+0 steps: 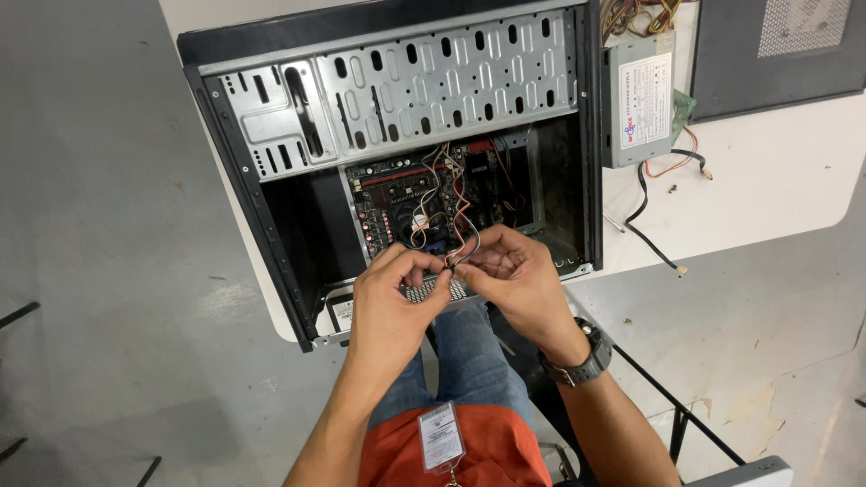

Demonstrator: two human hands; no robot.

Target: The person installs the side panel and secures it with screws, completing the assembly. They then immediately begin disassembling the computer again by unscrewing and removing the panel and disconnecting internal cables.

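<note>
- Left hand (390, 298) and right hand (514, 275) are meeting at the small connector (448, 263), fingertips of both pinching it.
- Wire bundle (458, 221) is running up and away from the fingers into the motherboard (397, 194).
- Both hands are equally close, working over the open computer case (271, 234) edge.

- Label on power supply unit (646, 101): tall white rectangle covering most of the upper face of the grey metal box (616, 135) that lies on the worktop (776, 180) just right of the open computer case (271, 243); a small red and blue mark near its lower left, rows of fine dark print elsewhere.
- Sticker inside case (343, 313): small white rectangle with dark print, at the case's near left corner, just left of the hands, slightly tilted.
- Badge card (440, 436): upright white rectangle with grey print, in a clear holder, hanging against the person's orange shirt (397, 455) at the bottom of the view.
</note>
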